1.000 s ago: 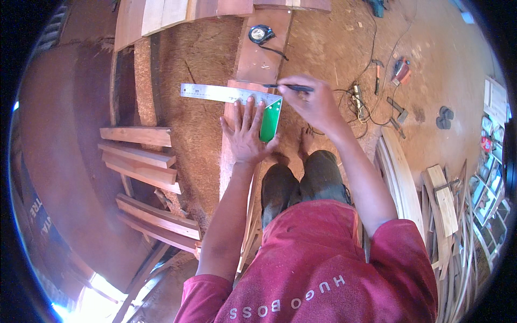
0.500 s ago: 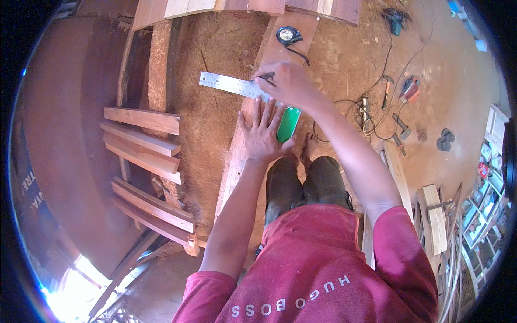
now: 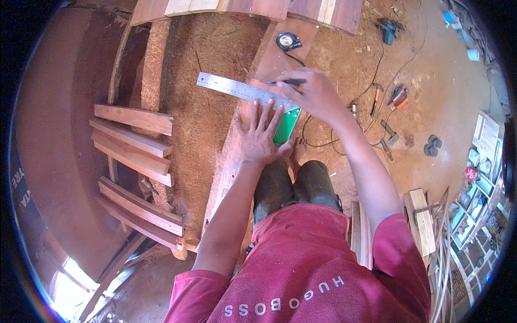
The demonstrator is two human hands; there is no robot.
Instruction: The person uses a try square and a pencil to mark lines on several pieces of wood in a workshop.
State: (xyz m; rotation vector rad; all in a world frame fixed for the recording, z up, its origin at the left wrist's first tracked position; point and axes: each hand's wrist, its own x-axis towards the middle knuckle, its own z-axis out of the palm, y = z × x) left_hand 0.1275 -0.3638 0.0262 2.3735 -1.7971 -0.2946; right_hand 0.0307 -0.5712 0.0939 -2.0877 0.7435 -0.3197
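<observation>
A try square with a steel ruler blade (image 3: 223, 84) and a green handle (image 3: 285, 129) lies across a long reddish wooden plank (image 3: 272, 58). My left hand (image 3: 259, 141) is spread flat, its fingertips pressing the lower edge of the blade and its thumb beside the handle. In my right hand (image 3: 316, 96) is a dark pencil-like marking tool (image 3: 294, 82), pinched between the fingers. Its tip points left, along the upper edge of the blade. A black tape measure (image 3: 288, 41) rests on the plank beyond my hands.
Boards (image 3: 237, 6) lie side by side at the far end. Several cut wood pieces (image 3: 134, 118) rest on a frame to the left. On the dusty floor to the right are a hammer (image 3: 376, 99), a power tool (image 3: 389, 31), cables and a pair of sandals (image 3: 432, 145).
My right hand has moved right and slightly down, drawing the marking tool back from the middle of the blade. My left hand still holds the square in place. The view has shifted slightly.
</observation>
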